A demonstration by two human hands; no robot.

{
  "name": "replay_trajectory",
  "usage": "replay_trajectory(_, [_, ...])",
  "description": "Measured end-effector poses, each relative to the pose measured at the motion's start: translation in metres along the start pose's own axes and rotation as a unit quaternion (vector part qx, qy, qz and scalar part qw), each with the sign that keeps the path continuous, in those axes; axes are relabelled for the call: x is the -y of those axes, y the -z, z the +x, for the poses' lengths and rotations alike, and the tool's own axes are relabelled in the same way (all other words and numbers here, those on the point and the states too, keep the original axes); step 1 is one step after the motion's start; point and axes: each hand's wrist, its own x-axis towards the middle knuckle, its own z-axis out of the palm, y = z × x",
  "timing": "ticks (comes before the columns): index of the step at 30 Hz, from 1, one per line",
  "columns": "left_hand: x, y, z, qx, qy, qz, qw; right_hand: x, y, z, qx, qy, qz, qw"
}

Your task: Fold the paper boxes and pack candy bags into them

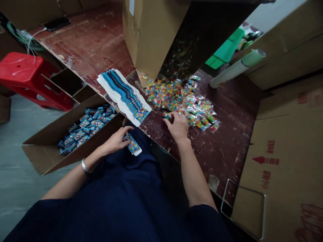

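- Presently, one left hand (pixel 117 139): fingers closed about a small blue printed box (pixel 133 147), thumb across its face; a white flap stands out at the box's lower end. Silver bracelet (pixel 85 166) on the wrist. Position: in front of the table's near edge, above the wearer's dark blue clothing (pixel 126 201).
- One right hand (pixel 179 127): over the table, thumb and forefinger slightly parted about a clear candy packet (pixel 167 115) at the left border of the heap; whether they grip it cannot be told.
- Heap of candy packets (pixel 181 101): transparent, multicoloured contents, spread on the dark red table (pixel 222 148), worn paint.
- Large cardboard box (pixel 151 33): on the table behind the heap, its dark opening facing the packets.
- Stack of flat printed cartons (pixel 123 95): blue and white, fanned in an overlapping row, left of the heap, along the near edge.
- Open cardboard carton (pixel 32 158): beside the table at left, containing many small blue boxes (pixel 88 126), jumbled.
- Red plastic stool (pixel 22 69): on the floor, far left.
- Black phone-like device (pixel 57 24): upper left of the table, white cable attached.
- White roll (pixel 237 69) and green plastic crate (pixel 224 50): right of the large box.
- Cardboard box with red arrow (pixel 287 141): far right, beside the table.
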Motion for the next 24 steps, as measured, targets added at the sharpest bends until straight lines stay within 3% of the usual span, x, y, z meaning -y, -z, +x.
replay_trajectory(4, [-0.003, 0.014, -0.010, 0.166, -0.019, 0.129, 0.977, -0.004, -0.010, 0.005, 0.021, 0.057, -0.046, 0.997])
replay_trajectory(6, [-0.009, 0.016, -0.012, 0.212, -0.029, 0.147, 0.966, -0.001, -0.011, 0.010, 0.041, 0.065, -0.073, 0.994])
replay_trajectory(8, [-0.017, 0.016, -0.012, 0.222, -0.027, 0.137, 0.965, 0.003, -0.009, 0.018, 0.075, 0.057, -0.095, 0.991])
replay_trajectory(13, [-0.032, 0.014, -0.005, 0.137, -0.033, -0.085, 0.986, 0.015, -0.005, 0.028, 0.123, 0.053, -0.068, 0.989])
replay_trajectory(16, [-0.033, 0.007, 0.002, 0.076, -0.032, -0.212, 0.974, 0.023, -0.001, 0.018, 0.098, 0.040, 0.085, 0.991])
replay_trajectory(18, [-0.032, -0.002, 0.006, 0.044, -0.009, -0.259, 0.965, 0.031, 0.004, 0.008, 0.074, 0.001, 0.236, 0.969])
replay_trajectory(20, [-0.031, -0.012, 0.010, 0.017, 0.008, -0.285, 0.958, 0.043, 0.012, -0.003, 0.063, -0.041, 0.367, 0.927])
replay_trajectory(22, [-0.031, -0.023, 0.011, -0.004, 0.008, -0.297, 0.955, 0.058, 0.021, -0.015, 0.064, -0.064, 0.448, 0.890])
replay_trajectory(24, [-0.034, -0.031, 0.012, -0.013, -0.002, -0.307, 0.952, 0.074, 0.027, -0.026, 0.058, -0.068, 0.473, 0.876])
